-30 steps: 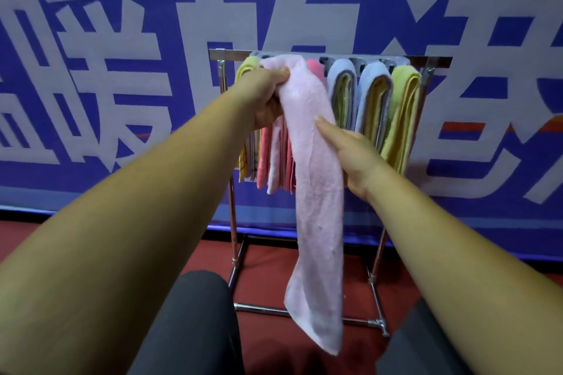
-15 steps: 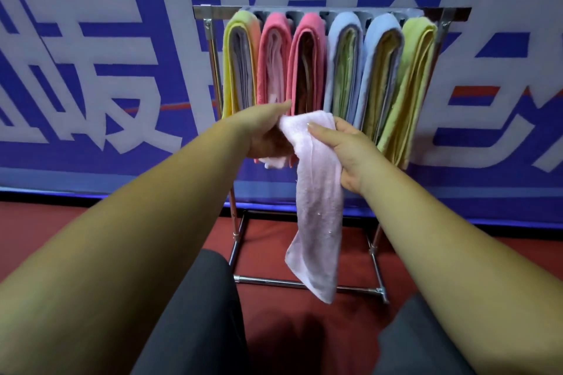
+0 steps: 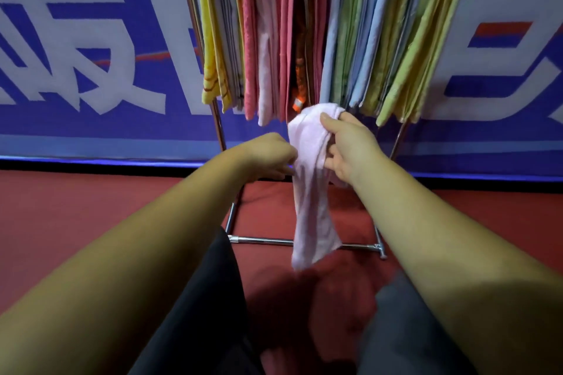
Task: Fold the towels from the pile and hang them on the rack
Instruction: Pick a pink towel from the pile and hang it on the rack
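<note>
A pale pink towel (image 3: 310,192) hangs in a long narrow strip in front of the metal rack (image 3: 262,240). My right hand (image 3: 347,146) grips its bunched upper end just below the hung towels. My left hand (image 3: 271,158) pinches the towel's left edge a little lower. The towel's lower end dangles over the rack's bottom bar. On the rack hang several folded towels: yellow (image 3: 213,39), pink (image 3: 259,39), darker pink (image 3: 292,39), blue (image 3: 338,39) and green-yellow (image 3: 426,39). The rack's top bar is out of view.
A blue banner with large white characters (image 3: 91,55) covers the wall behind the rack. The floor (image 3: 91,207) is red. My dark-trousered knees (image 3: 195,313) fill the lower middle of the view.
The view has tilted down and closer to the rack. Both hands have lowered the pink towel to below the hung towels. My right hand now grips its top end.
</note>
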The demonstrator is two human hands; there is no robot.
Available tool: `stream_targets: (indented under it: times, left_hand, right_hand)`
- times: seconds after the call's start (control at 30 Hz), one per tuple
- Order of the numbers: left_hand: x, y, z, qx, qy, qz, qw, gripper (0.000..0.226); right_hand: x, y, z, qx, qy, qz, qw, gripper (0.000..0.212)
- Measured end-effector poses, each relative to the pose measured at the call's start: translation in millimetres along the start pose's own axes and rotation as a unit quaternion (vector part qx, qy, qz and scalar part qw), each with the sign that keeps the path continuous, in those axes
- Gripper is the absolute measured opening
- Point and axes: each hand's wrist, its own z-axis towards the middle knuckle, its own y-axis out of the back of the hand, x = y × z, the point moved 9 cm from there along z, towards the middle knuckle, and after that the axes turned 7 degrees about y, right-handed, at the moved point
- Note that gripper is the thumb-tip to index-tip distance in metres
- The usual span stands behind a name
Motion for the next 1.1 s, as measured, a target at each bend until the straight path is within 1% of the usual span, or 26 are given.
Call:
stream_targets:
  times: [0.07,0.13,0.17,0.23,0.3,0.33,0.37,0.43,0.47,0.53,0.63,0.77,0.83,0.87,0.9,0.97,1.0,1.03,1.1]
  left_hand:
    - [13,-20,3,0.035,-0.005,0.054,0.998,0.012]
    - [24,-34,12,0.026,-0.020,0.100,0.994,0.009]
    - [28,-38,18,0.008,-0.037,0.109,0.993,0.011]
    - [34,-45,33,-0.025,-0.076,0.108,0.991,0.030]
    - [45,-45,49,-0.075,-0.061,0.107,0.989,0.057]
    - [50,-42,56,-0.110,-0.051,0.116,0.986,0.060]
    - [56,-39,62,-0.143,-0.041,0.126,0.981,0.055]
    - [64,-34,72,-0.186,-0.032,0.174,0.967,0.034]
    - [70,-34,81,-0.192,-0.019,0.209,0.959,0.031]
    - [84,-32,97,-0.179,0.026,0.266,0.947,0.034]
    - [98,-30,115,-0.162,0.081,0.297,0.938,0.033]
    - [118,-41,121,-0.125,0.122,0.306,0.936,0.030]
    - [132,-47,122,-0.113,0.150,0.316,0.930,0.043]
    - [138,-49,122,-0.119,0.160,0.307,0.930,0.049]
    - [140,-49,122,-0.127,0.165,0.295,0.933,0.048]
    - [141,-50,120,-0.131,0.161,0.276,0.938,0.036]
    - [142,-49,120,-0.136,0.157,0.268,0.941,0.034]
    - [141,-47,119,-0.140,0.155,0.252,0.945,0.036]
    - [137,-41,121,-0.156,0.132,0.182,0.962,0.051]
  right_hand:
    - [-13,0,1,0.000,-0.012,0.040,0.999,0.019]
    - [-23,-1,4,-0.004,-0.021,0.081,0.996,0.016]
    - [-27,-2,6,-0.006,-0.019,0.104,0.994,0.017]
    - [-39,-2,11,-0.018,-0.024,0.156,0.987,0.021]
    - [-54,1,18,-0.032,-0.047,0.204,0.977,0.031]
    - [-63,2,22,-0.043,-0.062,0.224,0.972,0.036]
    - [-70,3,25,-0.054,-0.078,0.240,0.966,0.041]
    - [-76,2,34,-0.068,-0.093,0.269,0.956,0.044]
    - [-75,2,40,-0.070,-0.093,0.285,0.951,0.044]
    - [-72,2,51,-0.073,-0.088,0.308,0.945,0.042]
    - [-66,9,63,-0.088,-0.078,0.327,0.938,0.040]
    - [-54,28,74,-0.159,-0.032,0.354,0.921,0.025]
    - [-44,36,78,-0.183,-0.012,0.377,0.908,0.020]
    - [-39,39,80,-0.183,0.000,0.381,0.906,0.016]
    - [-35,40,81,-0.176,0.010,0.385,0.906,0.013]
    - [-28,39,84,-0.147,0.025,0.378,0.914,0.011]
    - [-25,39,86,-0.134,0.027,0.369,0.919,0.013]
    - [-22,38,87,-0.123,0.027,0.365,0.923,0.015]
    - [-20,39,88,-0.115,0.014,0.376,0.919,0.016]
